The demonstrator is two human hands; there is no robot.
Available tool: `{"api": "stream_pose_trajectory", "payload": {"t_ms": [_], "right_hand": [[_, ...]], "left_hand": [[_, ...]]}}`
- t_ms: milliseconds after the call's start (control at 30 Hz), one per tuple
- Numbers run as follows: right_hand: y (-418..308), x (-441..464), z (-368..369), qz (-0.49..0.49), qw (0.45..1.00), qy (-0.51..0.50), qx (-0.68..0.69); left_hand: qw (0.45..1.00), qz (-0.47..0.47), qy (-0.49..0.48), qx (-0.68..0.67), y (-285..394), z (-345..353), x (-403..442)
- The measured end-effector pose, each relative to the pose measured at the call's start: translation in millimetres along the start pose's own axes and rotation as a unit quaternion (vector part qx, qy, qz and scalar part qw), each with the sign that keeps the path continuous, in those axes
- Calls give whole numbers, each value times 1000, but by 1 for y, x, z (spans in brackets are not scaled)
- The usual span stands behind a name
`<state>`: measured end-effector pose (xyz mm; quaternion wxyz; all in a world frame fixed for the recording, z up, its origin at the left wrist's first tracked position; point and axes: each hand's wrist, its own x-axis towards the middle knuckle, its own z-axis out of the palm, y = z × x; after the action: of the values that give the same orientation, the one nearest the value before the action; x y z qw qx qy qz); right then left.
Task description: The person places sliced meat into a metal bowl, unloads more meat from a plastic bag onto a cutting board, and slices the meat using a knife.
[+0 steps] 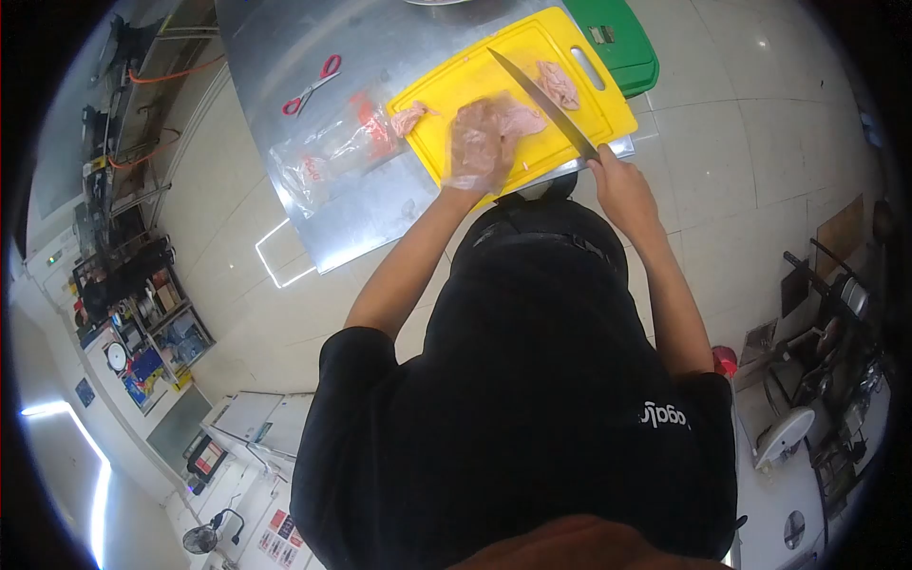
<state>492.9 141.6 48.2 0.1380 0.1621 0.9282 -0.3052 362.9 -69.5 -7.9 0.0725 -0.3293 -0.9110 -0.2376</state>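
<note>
My right hand (622, 190) is closed around the handle of a long kitchen knife (546, 103), whose blade lies slanted over the yellow cutting board (451, 76). My left hand (478, 147), in a clear plastic glove, holds a pale pink piece of raw meat (521, 120) against the board; its fingertips are partly blurred. Right of the blade lies another piece of raw meat (558, 85). A smaller meat scrap (409, 119) sits at the board's left edge.
The board rests on a metal table (361, 223). Left of it lie a crumpled clear plastic bag (328, 157) with red print and red-handled scissors (312, 85). A green lid or bin (622, 47) stands beyond the board's right side. A metal bowl's rim (437, 2) shows at the top.
</note>
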Motion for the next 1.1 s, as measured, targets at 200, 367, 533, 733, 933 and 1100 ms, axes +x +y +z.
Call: {"api": "stream_pose_trajectory", "payload": {"t_ms": [200,367,533,733,933,1100], "right_hand": [[1,8,-12,-12,1000,11,8],[4,13,-15,-44,996,-60,-59],[5,25,-15,-26,994,-52,-88],[9,15,-12,-97,986,-95,-101],[-2,55,21,-125,989,-82,-3],[-46,101,37,-166,982,-82,-35]], "left_hand": [[989,132,-52,-41,-3,-2,-21],[972,200,-54,-112,-22,-11,-25],[977,172,-21,-124,-12,-32,-22],[990,-132,-14,-46,-5,-4,-4],[990,-124,-62,-1,-9,26,12],[989,-106,-100,-35,-17,20,14]]}}
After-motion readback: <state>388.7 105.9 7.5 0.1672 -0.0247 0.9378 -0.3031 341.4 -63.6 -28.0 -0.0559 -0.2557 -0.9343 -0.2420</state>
